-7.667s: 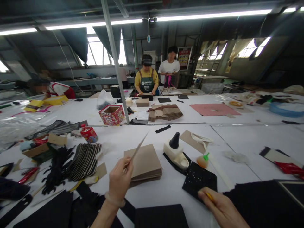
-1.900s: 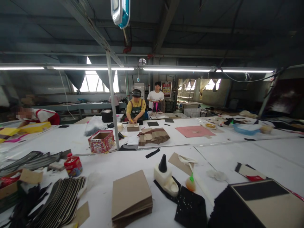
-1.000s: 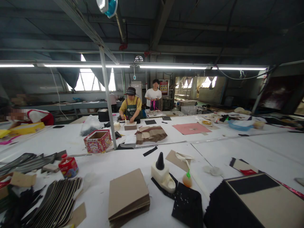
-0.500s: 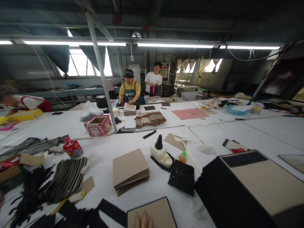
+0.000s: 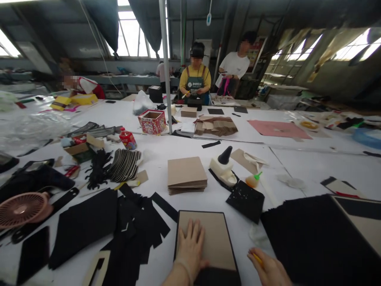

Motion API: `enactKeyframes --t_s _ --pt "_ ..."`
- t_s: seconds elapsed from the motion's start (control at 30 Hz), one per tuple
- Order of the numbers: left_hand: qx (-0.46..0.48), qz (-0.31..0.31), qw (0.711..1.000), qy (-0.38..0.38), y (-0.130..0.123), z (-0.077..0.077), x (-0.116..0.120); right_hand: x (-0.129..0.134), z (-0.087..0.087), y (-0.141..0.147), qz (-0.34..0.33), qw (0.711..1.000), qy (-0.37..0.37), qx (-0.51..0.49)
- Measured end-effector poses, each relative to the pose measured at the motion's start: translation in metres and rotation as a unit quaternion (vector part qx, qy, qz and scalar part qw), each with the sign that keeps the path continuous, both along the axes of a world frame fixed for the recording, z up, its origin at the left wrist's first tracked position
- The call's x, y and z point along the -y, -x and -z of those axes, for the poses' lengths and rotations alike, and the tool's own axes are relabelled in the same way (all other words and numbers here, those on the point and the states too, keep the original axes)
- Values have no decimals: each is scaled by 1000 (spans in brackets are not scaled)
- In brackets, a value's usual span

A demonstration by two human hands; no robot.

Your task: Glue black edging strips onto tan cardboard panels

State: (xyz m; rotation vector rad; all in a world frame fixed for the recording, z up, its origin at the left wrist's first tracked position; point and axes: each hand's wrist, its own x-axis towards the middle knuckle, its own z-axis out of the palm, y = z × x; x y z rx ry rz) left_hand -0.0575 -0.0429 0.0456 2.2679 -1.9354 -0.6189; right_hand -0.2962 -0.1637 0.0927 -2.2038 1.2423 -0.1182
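My left hand (image 5: 190,246) lies flat with fingers spread on a beige board with a black border (image 5: 214,234), near the front of the white table. To the right of that board, my right hand (image 5: 268,266) is closed around a thin yellow tool (image 5: 257,259), most of which is hidden in the fingers. Beyond the board stands a stack of beige boards (image 5: 187,172). Black strips (image 5: 139,222) lie to its left. A white bottle with a black cone cap (image 5: 223,167) and a speckled black piece (image 5: 247,198) are behind and to the right.
Large black-edged panels (image 5: 321,234) lie at the right. At the left are a pink fan (image 5: 25,208), black sheets (image 5: 86,224) and a red bottle (image 5: 127,138). A metal post (image 5: 165,67) rises beyond the stack. Several people are across the tables.
The view has tilted down and swung left. More of my left hand and its board now shows, and my right hand has come into view with the yellow tool.
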Motion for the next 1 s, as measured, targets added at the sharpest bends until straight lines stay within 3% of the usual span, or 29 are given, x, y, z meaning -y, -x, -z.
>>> enactKeyframes --t_s 0.1,0.2,0.33,0.4,0.47,0.53,0.63,0.73,0.8,0.93,1.0 --pt "41 -24 998 31 10 28 -5 18 -19 -10 97 993 -20 70" --pt "65 -43 995 62 17 49 -7 38 -49 -27 171 969 -81 161" --pt "50 -45 995 77 17 53 -8 61 -84 -51 214 913 -200 284" --pt "34 -43 996 72 14 46 -8 69 -95 -58 209 936 -147 244" --pt "7 -35 998 58 10 34 -6 73 -102 -58 170 976 -23 138" --pt "-27 -28 999 36 6 20 -4 74 -106 -55 124 989 71 47" --pt "-69 -29 997 3 2 4 -1 68 -107 -52 131 988 73 38" --pt "-101 -24 995 -8 0 -1 1 55 -98 -62 194 974 -6 117" --pt "-109 -19 994 -6 0 0 1 44 -87 -79 226 947 -88 210" --pt "-105 -5 994 2 0 4 0 21 -61 -121 237 859 -257 374" --pt "-107 5 994 4 0 4 0 11 -48 -138 223 850 -278 387"
